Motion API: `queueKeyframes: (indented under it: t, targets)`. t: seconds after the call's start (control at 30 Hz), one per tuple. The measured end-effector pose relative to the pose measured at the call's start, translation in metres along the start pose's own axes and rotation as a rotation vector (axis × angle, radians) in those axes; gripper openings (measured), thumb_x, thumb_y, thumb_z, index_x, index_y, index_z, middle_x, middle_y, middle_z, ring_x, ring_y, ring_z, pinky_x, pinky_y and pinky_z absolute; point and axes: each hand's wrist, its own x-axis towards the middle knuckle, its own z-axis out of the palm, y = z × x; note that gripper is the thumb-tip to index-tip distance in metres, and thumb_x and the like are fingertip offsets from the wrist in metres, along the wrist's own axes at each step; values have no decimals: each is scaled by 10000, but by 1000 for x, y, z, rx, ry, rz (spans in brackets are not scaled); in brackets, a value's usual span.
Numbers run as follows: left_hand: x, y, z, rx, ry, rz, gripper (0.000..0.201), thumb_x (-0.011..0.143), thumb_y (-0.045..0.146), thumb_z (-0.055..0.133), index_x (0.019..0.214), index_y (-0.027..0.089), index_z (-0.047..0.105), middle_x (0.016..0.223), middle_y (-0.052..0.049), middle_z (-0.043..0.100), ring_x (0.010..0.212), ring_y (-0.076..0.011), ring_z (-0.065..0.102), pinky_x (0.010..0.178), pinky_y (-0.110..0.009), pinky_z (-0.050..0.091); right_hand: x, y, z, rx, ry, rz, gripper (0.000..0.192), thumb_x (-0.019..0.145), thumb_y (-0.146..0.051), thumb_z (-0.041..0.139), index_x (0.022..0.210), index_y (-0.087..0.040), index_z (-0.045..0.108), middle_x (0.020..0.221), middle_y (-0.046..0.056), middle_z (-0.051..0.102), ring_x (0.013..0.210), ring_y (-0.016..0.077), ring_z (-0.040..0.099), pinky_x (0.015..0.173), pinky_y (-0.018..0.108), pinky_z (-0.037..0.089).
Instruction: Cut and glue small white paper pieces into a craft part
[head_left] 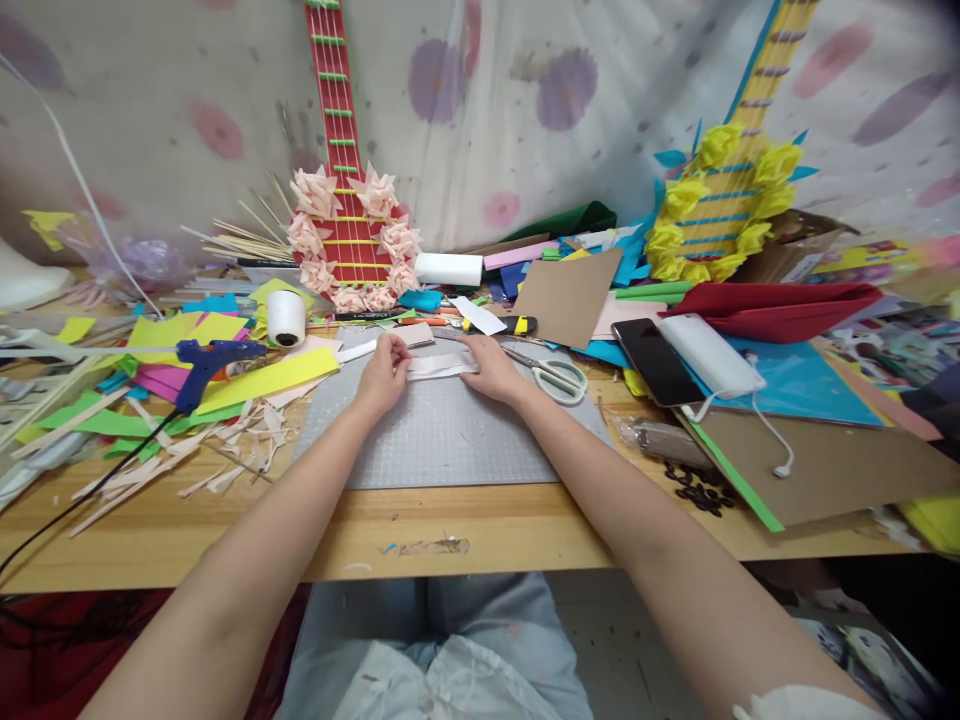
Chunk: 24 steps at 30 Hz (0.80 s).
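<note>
Hands, left [382,375] and right [491,370], both pinching one pale paper strip [442,366] flat on unlabelled grey cutting mat [442,440].

Matt paper strip [442,366], wooden table [480,525]

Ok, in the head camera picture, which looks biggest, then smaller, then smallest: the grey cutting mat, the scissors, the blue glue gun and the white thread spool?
1. Grey cutting mat, by far the biggest.
2. Blue glue gun and scissors: these look about alike, so no ranking between them.
3. White thread spool, the smallest, though it sits a bit farther back.
</note>
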Motion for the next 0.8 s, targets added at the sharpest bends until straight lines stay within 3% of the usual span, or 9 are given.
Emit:
queueKeyframes:
  t: [0.1,0.27,0.43,0.63,0.8]
  targets:
    - [-5,-4,2,-43,17,13,230,728,99,405,927,196,344,856,-21,540,859,-130,574,761,-290,423,3,2,4,24,-18,17,440,669,-169,524,1109,-164,520,1098,85,551,1051,218,452,910,370,355]
    - [-11,-3,2,-29,23,6,318,709,112,450,998,201,350,917,-34,555,874,-133,561,804,-313,425,-7,2,6,36,83,48,348,688,-146,484,1027,-172,561,996,67,577,973,196,466,878,338,362]
    - [-19,-1,2,53,-64,18,517,662,153,537,1137,210,342,1080,-63,535,1028,-168,511,916,-349,375,-13,-3,2,61,100,80,302,714,-131,443,985,-182,565,883,46,587,877,183,487,816,321,382]
    - [-22,-3,6,173,-61,67,630,653,159,554,1239,194,324,1233,-98,457,1158,-208,415,977,-371,328,-16,-6,5,117,68,39,407,679,-79,431,1059,-189,525,1011,61,526,905,158,507,816,291,406]
    - [-15,0,12,236,-30,145,664,652,176,577,1263,184,318,1275,-106,425,1219,-233,336,1011,-403,270,-16,-15,7,179,68,61,387,683,-54,402,1017,-191,543,933,50,546,839,145,525,795,293,427]
